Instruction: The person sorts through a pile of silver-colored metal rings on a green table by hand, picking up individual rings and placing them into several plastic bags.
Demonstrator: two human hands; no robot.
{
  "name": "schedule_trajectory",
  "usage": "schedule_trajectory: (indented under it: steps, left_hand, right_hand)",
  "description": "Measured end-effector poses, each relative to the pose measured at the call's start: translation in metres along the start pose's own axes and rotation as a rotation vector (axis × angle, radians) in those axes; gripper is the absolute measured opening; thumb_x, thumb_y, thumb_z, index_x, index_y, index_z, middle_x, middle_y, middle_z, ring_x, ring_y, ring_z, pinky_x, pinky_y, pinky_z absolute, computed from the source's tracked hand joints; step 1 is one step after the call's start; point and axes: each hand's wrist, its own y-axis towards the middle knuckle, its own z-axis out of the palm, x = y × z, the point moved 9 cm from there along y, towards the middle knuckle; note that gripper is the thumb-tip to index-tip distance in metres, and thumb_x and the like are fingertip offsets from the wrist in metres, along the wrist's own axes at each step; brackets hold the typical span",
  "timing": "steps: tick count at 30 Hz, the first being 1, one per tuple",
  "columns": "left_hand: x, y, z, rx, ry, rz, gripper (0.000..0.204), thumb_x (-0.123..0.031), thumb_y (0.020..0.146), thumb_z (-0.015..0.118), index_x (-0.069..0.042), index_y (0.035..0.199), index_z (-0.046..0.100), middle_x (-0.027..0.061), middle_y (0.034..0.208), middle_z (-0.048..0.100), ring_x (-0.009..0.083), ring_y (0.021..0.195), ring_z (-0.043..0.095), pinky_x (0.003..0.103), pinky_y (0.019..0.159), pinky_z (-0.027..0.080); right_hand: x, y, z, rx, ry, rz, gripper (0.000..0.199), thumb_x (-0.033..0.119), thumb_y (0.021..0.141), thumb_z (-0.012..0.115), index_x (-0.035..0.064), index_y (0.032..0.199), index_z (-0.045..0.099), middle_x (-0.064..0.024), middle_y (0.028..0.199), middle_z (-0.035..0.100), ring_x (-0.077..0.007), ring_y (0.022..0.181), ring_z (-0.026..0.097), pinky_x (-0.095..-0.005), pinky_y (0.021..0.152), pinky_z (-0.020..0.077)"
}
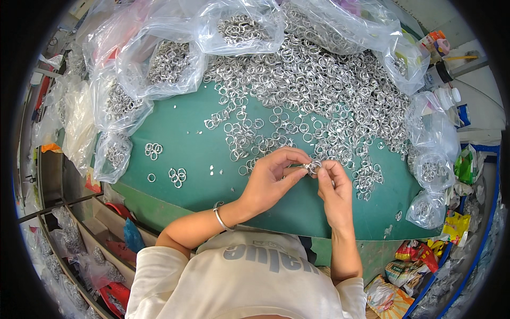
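Close together over the near middle of the green table (196, 127), my two hands pinch a few silver metal rings (312, 167). My left hand (270, 178), with a silver bangle (218, 213) at its wrist, is closed on the rings from the left. Thumb and fingers of my right hand (337, 195) grip them from the other side. Fingertips partly cover the rings, so their number cannot be told. Just beyond lies a large heap of loose silver rings (329, 80), some spilling toward my hands. A small cluster (367, 178) sits right of my right hand.
Clear plastic bags of rings (169, 63) line the table's far and left sides, with more bags (431, 170) on the right. Small ring groups (178, 177) lie at left. Compartmented shelving (79, 226) stands lower left; colourful packets (417, 255) sit lower right.
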Motion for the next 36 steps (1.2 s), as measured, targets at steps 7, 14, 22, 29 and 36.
schedule_trajectory:
  steps: [7,14,22,29,36]
  left_hand:
    - [-0.004,-0.002,0.001,-0.018,0.052,-0.011,0.022,0.007,0.088,0.055,0.005,0.11,0.056,0.0099,0.11,0.056,0.0153,0.105,0.056,0.029,0.09,0.048]
    - [-0.008,-0.002,0.005,0.027,0.105,-0.012,0.025,0.009,0.086,0.055,0.003,0.11,0.061,0.0098,0.113,0.056,0.0156,0.103,0.057,0.028,0.089,0.051]
    - [-0.012,-0.004,0.005,0.028,0.128,0.03,0.022,0.012,0.084,0.056,0.003,0.103,0.063,0.0108,0.118,0.053,0.0175,0.107,0.057,0.029,0.091,0.052]
    - [-0.014,-0.004,0.005,0.005,0.026,0.065,0.019,0.013,0.083,0.056,0.005,0.1,0.062,0.0125,0.12,0.052,0.0185,0.108,0.056,0.029,0.09,0.052]
    - [-0.021,-0.008,0.008,0.082,0.3,0.223,0.018,0.01,0.083,0.057,0.002,0.1,0.061,0.0116,0.115,0.056,0.0184,0.109,0.056,0.03,0.092,0.048]
  right_hand:
    - [0.013,-0.007,-0.006,-0.106,-0.209,-0.227,0.01,0.01,0.091,0.06,0.0005,0.087,0.058,0.0026,0.069,0.049,-0.0044,0.057,0.035,-0.0215,0.05,0.029]
    - [0.037,-0.014,-0.007,-0.274,-0.521,-0.477,0.008,0.004,0.087,0.062,-0.0013,0.083,0.058,-0.0044,0.071,0.056,-0.0086,0.053,0.04,-0.0243,0.046,0.0306]
    - [0.03,-0.014,-0.014,-0.342,-0.372,-0.354,0.007,0.007,0.087,0.064,0.0007,0.085,0.061,-0.0002,0.069,0.057,-0.0052,0.051,0.035,-0.0231,0.044,0.0269]
    - [0.011,-0.013,-0.013,-0.285,-0.28,-0.222,0.009,0.008,0.086,0.066,-0.0003,0.088,0.065,0.0036,0.064,0.054,-0.0008,0.052,0.032,-0.0209,0.045,0.0243]
    - [0.007,-0.009,-0.009,-0.205,-0.066,-0.033,0.007,0.006,0.086,0.065,-0.0009,0.089,0.065,0.004,0.067,0.056,0.001,0.053,0.034,-0.0195,0.045,0.0238]
